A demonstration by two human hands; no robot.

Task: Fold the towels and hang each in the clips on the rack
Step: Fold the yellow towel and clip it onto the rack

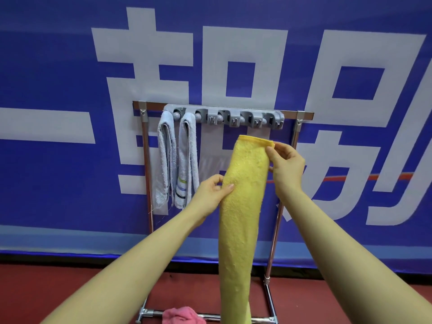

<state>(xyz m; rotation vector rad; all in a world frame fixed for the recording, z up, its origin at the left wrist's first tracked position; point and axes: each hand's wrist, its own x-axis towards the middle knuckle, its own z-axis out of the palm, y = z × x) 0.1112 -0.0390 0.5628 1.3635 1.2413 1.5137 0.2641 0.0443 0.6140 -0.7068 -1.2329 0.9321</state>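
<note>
A long yellow towel [243, 206], folded lengthwise, hangs upright in front of the rack. My right hand [286, 164] pinches its top right corner, just below the clips. My left hand [210, 192] grips its left edge about a third of the way down. The grey clip bar [224, 118] sits on the metal rack's top rail [301, 114]. Two folded white towels [166, 160] [187, 160] hang from its two leftmost clips. The clips to their right hold nothing.
A crumpled pink towel [182, 315] lies on the rack's bottom bar [210, 316] above the red floor. A blue banner with large white characters [70, 90] covers the wall right behind the rack. The rack's chrome legs [273, 242] stand on either side.
</note>
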